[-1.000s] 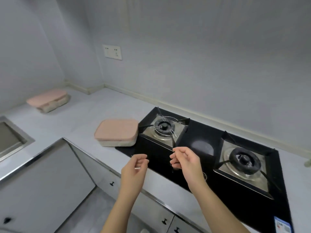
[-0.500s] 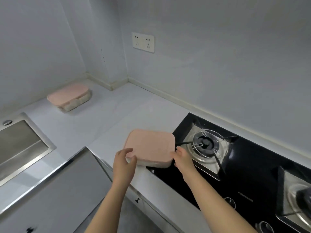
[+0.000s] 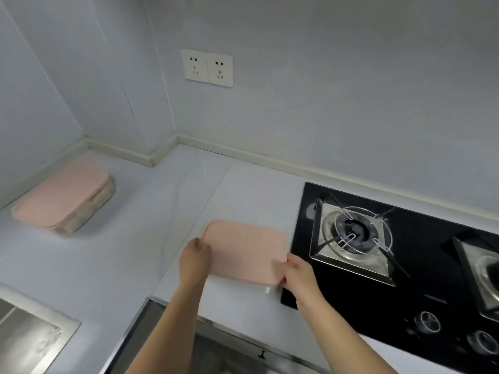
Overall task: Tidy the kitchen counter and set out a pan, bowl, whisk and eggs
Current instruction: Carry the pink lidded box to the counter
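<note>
Head view, hands (image 3: 247, 263) grip pink-lidded box (image 3: 247, 249) – base mostly hidden, blurred

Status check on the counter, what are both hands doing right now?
Left hand and right hand grip opposite edges of the near pink-lidded container, beside the stove. Second pink-lidded container sits back left. Nothing blocking.

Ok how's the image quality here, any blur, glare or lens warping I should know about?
Head view: soft motion blur throughout, worst on the far pink container and sink; wide-angle bending of the walls and counter edges; bright reflections on the steel burner tray; lighting flat and bluish, shadows faint; both hands on the near container stay readable.
</note>
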